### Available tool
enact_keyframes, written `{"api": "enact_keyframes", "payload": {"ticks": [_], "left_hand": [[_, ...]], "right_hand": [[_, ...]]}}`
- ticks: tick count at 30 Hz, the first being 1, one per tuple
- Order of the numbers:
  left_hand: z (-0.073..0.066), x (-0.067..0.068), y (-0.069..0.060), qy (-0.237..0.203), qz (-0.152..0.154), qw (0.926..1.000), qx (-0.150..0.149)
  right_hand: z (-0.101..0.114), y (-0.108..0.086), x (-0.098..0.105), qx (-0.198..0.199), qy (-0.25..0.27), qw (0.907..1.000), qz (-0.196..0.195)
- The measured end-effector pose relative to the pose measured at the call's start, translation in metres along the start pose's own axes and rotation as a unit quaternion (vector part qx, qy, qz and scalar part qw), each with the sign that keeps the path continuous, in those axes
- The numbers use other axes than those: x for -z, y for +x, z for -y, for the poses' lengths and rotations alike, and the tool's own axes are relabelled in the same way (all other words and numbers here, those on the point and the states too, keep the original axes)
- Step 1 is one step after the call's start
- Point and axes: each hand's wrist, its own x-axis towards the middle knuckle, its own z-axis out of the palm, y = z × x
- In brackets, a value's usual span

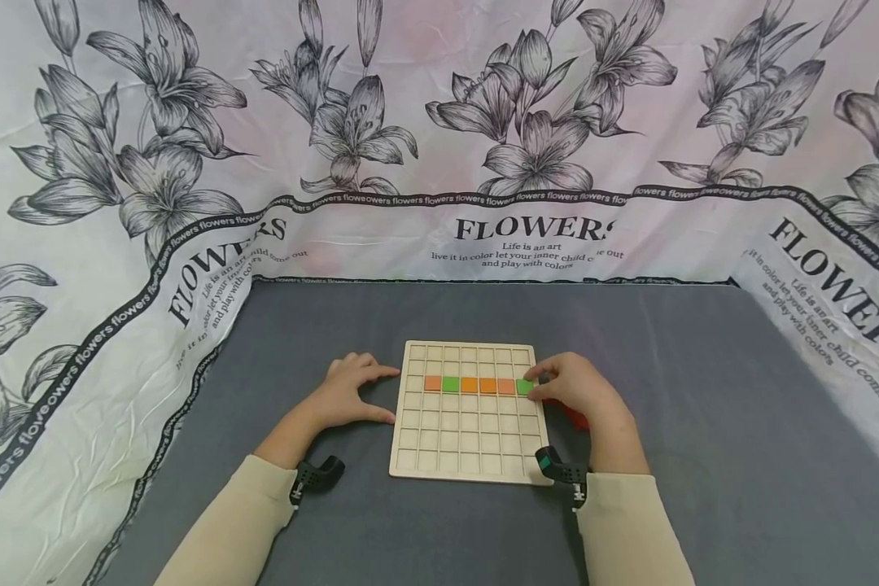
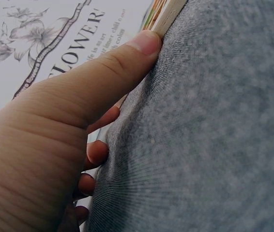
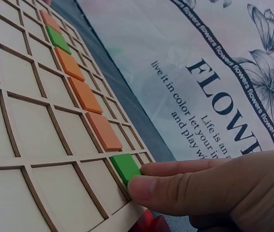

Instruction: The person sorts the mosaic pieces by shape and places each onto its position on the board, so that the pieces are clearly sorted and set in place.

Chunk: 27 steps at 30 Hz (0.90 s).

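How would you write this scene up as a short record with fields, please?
Board: wooden grid board, flat on a gray surface
Tiles: six tiles in one row; left to right in the head view: salmon, green, orange, orange, salmon, green
Left hand: thumb touches the board's left edge
Right hand: pinches the rightmost green tile
Right of board: red item, partly hidden
Backdrop: white floral cloth with "FLOWERS" lettering

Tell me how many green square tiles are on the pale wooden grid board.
2. One green square tile lies second from left in the tile row, another at its right end, pinched by the right hand, which may hide more.
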Motion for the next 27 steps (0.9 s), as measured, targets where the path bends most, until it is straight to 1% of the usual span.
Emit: {"api": "enact_keyframes", "payload": {"ticks": [4,7,10,14,16,18,21,24,27], "left_hand": [[0.003,0.0,-0.003,0.004,-0.009,0.9999,-0.001],[0.005,-0.004,-0.004,0.002,-0.017,0.9998,-0.005],[0.006,-0.012,-0.005,0.002,-0.012,0.9999,-0.011],[0.006,-0.017,-0.007,-0.002,-0.008,0.9999,-0.011],[0.005,-0.016,-0.007,-0.004,-0.014,0.9998,-0.011],[0.004,-0.014,-0.005,-0.002,-0.02,0.9997,-0.013],[0.003,-0.009,-0.001,0.003,-0.019,0.9997,-0.015],[0.003,-0.005,0.001,0.005,-0.014,0.9998,-0.012],[0.005,-0.004,-0.001,0.007,-0.008,0.9999,-0.007]], "right_hand": [[0.002,0.001,-0.003,0.003,-0.007,0.9999,0.006],[0.001,0.001,-0.005,0.0,-0.003,0.9999,0.016],[-0.003,-0.002,-0.007,-0.006,-0.007,0.9997,0.022],[-0.006,-0.005,-0.005,0.002,-0.018,0.9994,0.03],[-0.006,-0.005,-0.001,0.015,-0.02,0.9993,0.03],[-0.007,-0.004,0.005,0.026,-0.02,0.9992,0.022],[-0.011,-0.004,0.018,0.034,-0.011,0.9993,0.012],[-0.017,-0.009,0.028,0.02,0.003,0.9996,0.019],[-0.023,-0.013,0.027,0.003,0.007,0.9991,0.042]]}}
